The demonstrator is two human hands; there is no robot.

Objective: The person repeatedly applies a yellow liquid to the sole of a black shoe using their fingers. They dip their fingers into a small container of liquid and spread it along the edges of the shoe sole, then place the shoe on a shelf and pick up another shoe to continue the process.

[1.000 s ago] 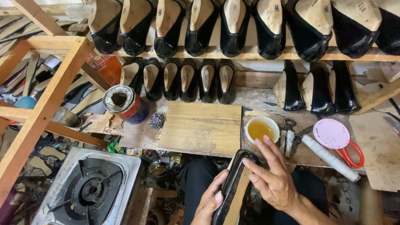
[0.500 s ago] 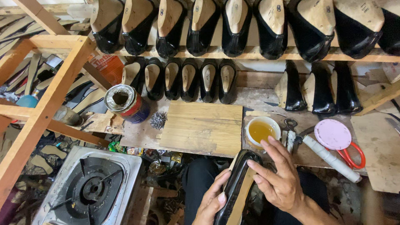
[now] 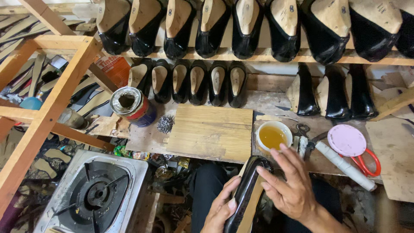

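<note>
Across the top of my view, wooden racks (image 3: 276, 55) are carrying rows of glossy black shoes (image 3: 243, 30) stretched over pale lasts, soles facing me, with a second shorter row of black flats (image 3: 189, 82) standing beneath them. Below that, the scuffed wooden workbench (image 3: 401, 164) is spreading out, and a lighter wooden board (image 3: 211, 131) is lying flat on it. Down at the lower left, a steel gas burner (image 3: 92, 196) is sitting beside my knees.

On the bench, a rusty open tin can (image 3: 131, 105) is standing just left of the board, with a small heap of nails (image 3: 164, 124) lying beside it. Right of the board, a white bowl of amber glue (image 3: 273, 135) is sitting near the edge, then scissors (image 3: 304, 133), a white roll (image 3: 343, 166) and a pink round lid (image 3: 347, 140) resting over red-handled scissors (image 3: 370, 162).

Just below the bowl, over my lap, I am holding a black shoe on its last (image 3: 248, 196), toe pointing away from me. My left hand (image 3: 221, 208) is gripping it from the left side, thumb pressing against the upper. My right hand (image 3: 290, 186) is lying over its right side, fingers (image 3: 271, 174) spread and pressing on the black edge by the toe, so the shoe is sitting between both hands.
</note>
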